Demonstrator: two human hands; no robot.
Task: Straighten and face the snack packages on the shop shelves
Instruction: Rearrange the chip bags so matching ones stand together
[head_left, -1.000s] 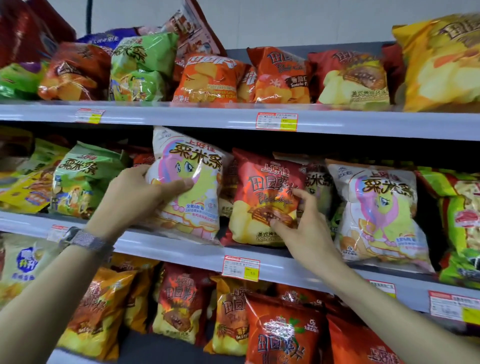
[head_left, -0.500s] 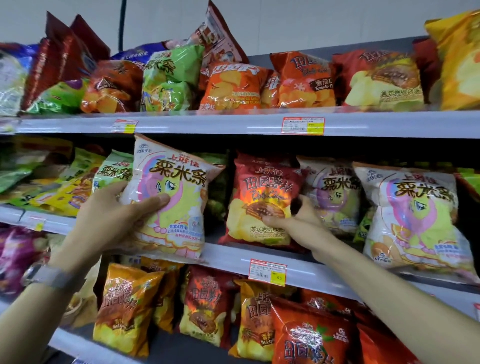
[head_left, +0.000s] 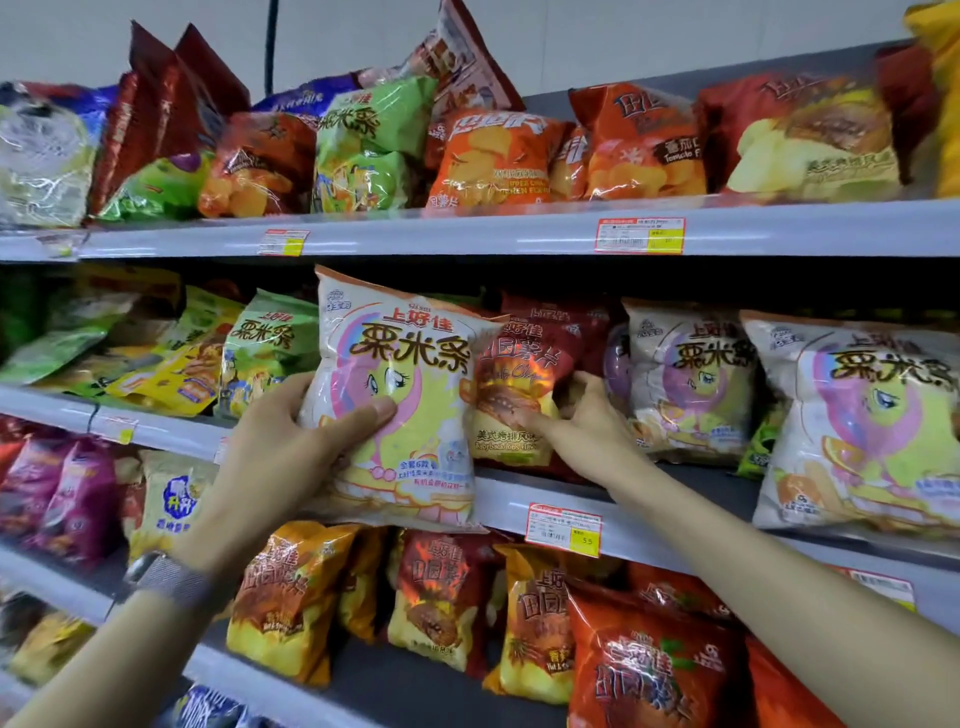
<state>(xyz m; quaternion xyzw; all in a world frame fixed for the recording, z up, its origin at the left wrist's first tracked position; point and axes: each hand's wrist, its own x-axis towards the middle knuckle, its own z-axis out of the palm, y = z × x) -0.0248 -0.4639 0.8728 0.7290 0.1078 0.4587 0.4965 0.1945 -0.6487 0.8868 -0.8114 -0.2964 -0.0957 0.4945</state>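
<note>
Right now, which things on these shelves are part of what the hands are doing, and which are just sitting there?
In the job:
white bag, gripped by the left hand
red bag, pinched by the right hand
middle shelf

Just sitting:
orange bag
price tag
far-right white bag
wristwatch

middle shelf (head_left: 176, 434) packed | dark gap above bags open | white bag (head_left: 410, 353) overhangs edge

One head-worn view, aimed forward.
The shop shelves (head_left: 441, 234) are faced from close by and fill nearly the whole frame.
</note>
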